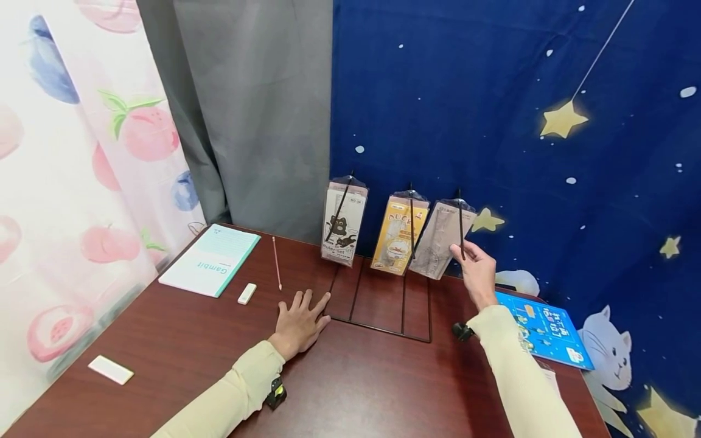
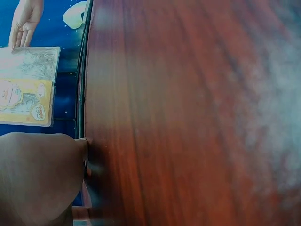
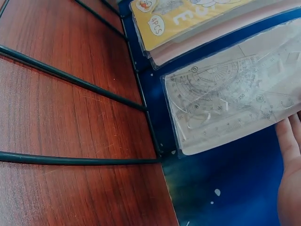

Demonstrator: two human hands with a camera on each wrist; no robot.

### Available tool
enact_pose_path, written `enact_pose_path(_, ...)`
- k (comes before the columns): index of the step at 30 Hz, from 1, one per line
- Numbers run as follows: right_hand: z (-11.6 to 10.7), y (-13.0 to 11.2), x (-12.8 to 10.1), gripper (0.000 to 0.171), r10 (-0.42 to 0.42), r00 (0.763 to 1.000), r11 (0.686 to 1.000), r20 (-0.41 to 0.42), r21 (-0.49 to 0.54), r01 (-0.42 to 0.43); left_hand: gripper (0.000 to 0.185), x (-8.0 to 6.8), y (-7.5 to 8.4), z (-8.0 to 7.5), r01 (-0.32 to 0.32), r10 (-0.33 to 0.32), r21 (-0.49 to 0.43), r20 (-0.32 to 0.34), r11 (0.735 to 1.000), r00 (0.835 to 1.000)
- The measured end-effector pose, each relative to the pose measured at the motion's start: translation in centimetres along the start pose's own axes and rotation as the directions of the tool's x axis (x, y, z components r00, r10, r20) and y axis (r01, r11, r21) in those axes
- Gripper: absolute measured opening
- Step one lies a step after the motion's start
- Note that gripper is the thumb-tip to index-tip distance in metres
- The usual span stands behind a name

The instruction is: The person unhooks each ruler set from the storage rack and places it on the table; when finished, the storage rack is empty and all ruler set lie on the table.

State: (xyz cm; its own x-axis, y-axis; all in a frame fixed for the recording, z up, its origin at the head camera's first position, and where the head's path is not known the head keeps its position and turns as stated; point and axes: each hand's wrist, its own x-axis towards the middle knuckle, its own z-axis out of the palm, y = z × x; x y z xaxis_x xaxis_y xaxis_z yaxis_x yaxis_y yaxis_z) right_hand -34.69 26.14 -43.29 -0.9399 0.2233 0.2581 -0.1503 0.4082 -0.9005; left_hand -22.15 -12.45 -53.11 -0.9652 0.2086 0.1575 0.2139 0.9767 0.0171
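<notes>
A black wire rack [image 1: 378, 304] stands on the brown table [image 1: 383, 389] with three packets hanging on it. My right hand [image 1: 462, 252] reaches up to the rightmost one, a clear ruler-set packet [image 1: 440, 240], and its straight fingers touch the packet's right edge. The right wrist view shows that packet [image 3: 230, 103] close up, with my fingers [image 3: 291, 141] beside it. A yellow packet [image 1: 398, 234] and a cat-print packet [image 1: 343, 222] hang to its left. My left hand [image 1: 306, 304] lies flat on the table with fingers spread, by the rack's front left corner, holding nothing.
A teal-edged notebook [image 1: 210, 260], a white eraser [image 1: 247, 293] and a thin pink stick [image 1: 276, 263] lie at the back left. A flat white piece [image 1: 111, 369] sits near the left edge. A blue booklet [image 1: 544, 328] lies at the right. Curtains hang close behind.
</notes>
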Motion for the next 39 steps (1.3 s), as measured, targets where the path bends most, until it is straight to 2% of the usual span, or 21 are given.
enact_pose_path(7, -0.2, -0.1, -0.5, 0.042, -0.052, 0.998, 0.999, -0.021, 0.014, 0.053, 0.052, 0.0, 0.0, 0.1, -0.007, 0.008, 0.019, -0.024, 1.000, 1.000)
enact_pose_path(12, -0.8, -0.3, -1.1, 0.040, -0.068, 0.998, 0.997, -0.017, 0.028, 0.068, 0.053, 0.0, 0.0, 0.3, -0.015, 0.016, 0.022, -0.033, 1.000, 0.999)
enact_pose_path(17, -1.6, -0.7, -2.2, 0.050, -0.041, 0.999, 0.999, 0.012, -0.025, 0.041, 0.053, -0.1, 0.1, -0.2, -0.012, 0.012, 0.016, -0.013, 1.000, 1.000)
enact_pose_path(20, -2.0, -0.9, -2.9, 0.054, -0.021, 0.999, 1.000, 0.030, -0.023, 0.021, 0.053, -0.2, 0.2, -0.5, -0.006, 0.006, 0.003, 0.003, 1.000, 1.000)
enact_pose_path(24, -2.4, -1.1, -4.1, 0.051, -0.006, 0.999, 1.000, 0.049, 0.021, 0.005, 0.053, -0.2, 0.3, -0.8, -0.001, 0.001, 0.002, 0.015, 1.000, 1.000)
enact_pose_path(29, -2.8, -1.4, -5.8, 0.044, -0.024, 0.997, 0.999, 0.070, 0.050, 0.021, 0.054, 0.0, 0.1, -0.3, -0.008, 0.008, 0.006, 0.016, 1.000, 1.000)
enact_pose_path(39, -2.9, -2.3, -9.1, 0.046, 0.054, 0.994, 0.999, 0.091, 0.002, -0.054, 0.054, 0.0, 0.3, -0.7, 0.014, -0.013, -0.025, 0.033, 1.000, 0.999)
